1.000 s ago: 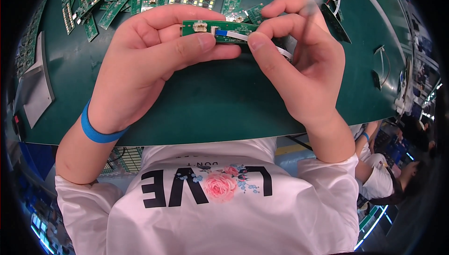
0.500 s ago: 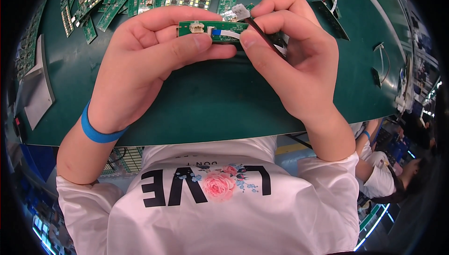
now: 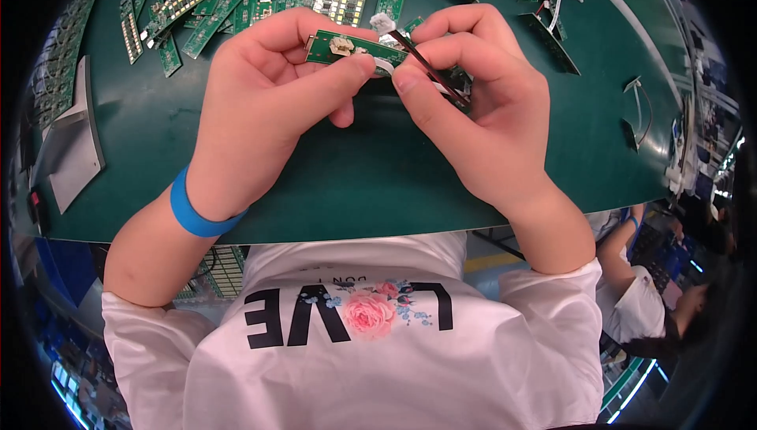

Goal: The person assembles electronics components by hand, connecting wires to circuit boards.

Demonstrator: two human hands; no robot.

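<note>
A small green circuit board (image 3: 322,48) is held above the near middle of the table, its left part gripped by my left hand (image 3: 264,102). A cream socket (image 3: 341,46) shows on its upper face. My left thumb presses where a white flat cable (image 3: 384,65) meets the board, covering that joint. Opposite, my right hand (image 3: 493,102) is closed, with its thumb and fingers around a dark red-and-black cable (image 3: 426,65). That cable ends in a white plug (image 3: 383,23), standing free above the board, apart from the socket. The right fingers hide the rest of the flat cable.
Many green circuit boards (image 3: 214,24) lie heaped along the far side of the green table (image 3: 355,185). Boards with wires (image 3: 552,39) lie at far right, and a small wired piece (image 3: 637,114) near the right edge. A grey plate (image 3: 77,142) stands at left. Another person (image 3: 639,296) sits at right.
My left thumb has slid right, over the flat cable's blue end, which was visible before. The board now tilts down to the right, and the white plug has shifted left with my right hand.
</note>
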